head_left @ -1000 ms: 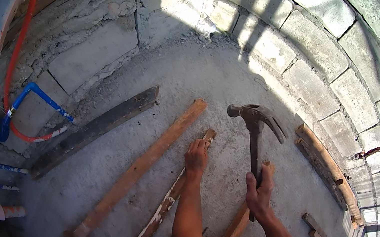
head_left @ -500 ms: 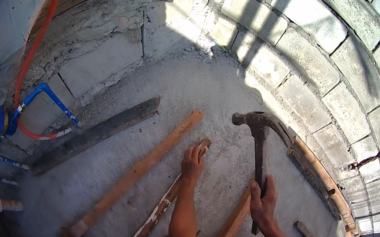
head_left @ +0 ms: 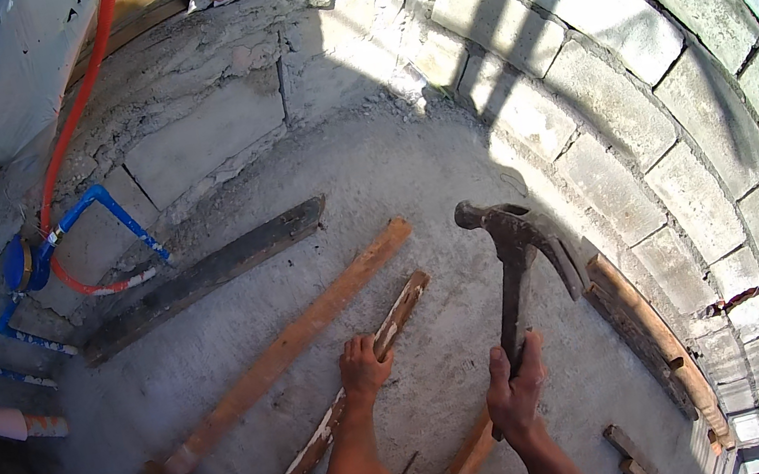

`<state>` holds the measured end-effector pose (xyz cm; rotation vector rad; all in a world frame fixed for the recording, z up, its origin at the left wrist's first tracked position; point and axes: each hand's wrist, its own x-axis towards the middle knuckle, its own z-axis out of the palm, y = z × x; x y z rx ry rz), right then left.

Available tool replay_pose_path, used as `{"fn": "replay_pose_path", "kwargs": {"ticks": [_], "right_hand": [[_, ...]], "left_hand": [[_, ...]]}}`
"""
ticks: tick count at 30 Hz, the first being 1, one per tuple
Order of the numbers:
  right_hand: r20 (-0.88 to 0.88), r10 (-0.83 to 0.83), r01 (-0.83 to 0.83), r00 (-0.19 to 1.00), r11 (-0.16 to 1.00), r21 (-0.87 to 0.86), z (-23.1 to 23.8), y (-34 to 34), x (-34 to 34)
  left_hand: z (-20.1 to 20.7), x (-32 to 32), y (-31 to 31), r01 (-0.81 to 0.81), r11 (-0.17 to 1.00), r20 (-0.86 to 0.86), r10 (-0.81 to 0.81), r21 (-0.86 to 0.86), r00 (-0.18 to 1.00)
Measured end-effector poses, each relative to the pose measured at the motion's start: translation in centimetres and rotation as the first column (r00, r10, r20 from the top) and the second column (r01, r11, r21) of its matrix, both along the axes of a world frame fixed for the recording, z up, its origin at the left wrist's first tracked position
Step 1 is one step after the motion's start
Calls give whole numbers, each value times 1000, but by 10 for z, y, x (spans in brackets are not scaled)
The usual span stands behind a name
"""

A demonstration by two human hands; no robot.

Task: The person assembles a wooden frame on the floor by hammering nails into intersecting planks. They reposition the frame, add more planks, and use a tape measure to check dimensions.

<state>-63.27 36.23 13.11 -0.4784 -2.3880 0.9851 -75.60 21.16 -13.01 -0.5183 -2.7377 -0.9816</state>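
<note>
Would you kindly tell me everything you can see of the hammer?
The hammer looks dark and worn. Its metal-looking head has a round striking face at left and a curved, split claw at right. The handle slants up and right, gripped low by the right hand. It appears held above the grey floor.

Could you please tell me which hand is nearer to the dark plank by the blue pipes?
Left: the left hand is below and right of the dark plank; the right hand, holding the hammer, is farther right and lower.

Left fingers [head_left: 355, 347] grasp a wooden strip [head_left: 403, 312]; right fingers [head_left: 529, 360] hold a hammer [head_left: 512, 264].
</note>
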Motion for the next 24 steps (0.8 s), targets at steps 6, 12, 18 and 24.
{"fn": "replay_pose_path", "kwargs": {"ticks": [6, 12, 18, 24], "right_hand": [[363, 19, -17, 932, 1000, -8, -43, -1, -40], [-425, -34, -94, 905, 956, -277, 31, 22, -9], [715, -41, -109, 697, 981, 162, -40, 8, -46], [6, -80, 80, 997, 995, -66, -27, 47, -38]], "left_hand": [[7, 6, -3, -26, 998, -32, 24, -57, 999], [4, -1, 2, 25, 994, 41, -20, -103, 999], [11, 2, -3, 24, 996, -53, -28, -83, 998], [12, 5, -4, 25, 998, 21, -24, -51, 999]]}}
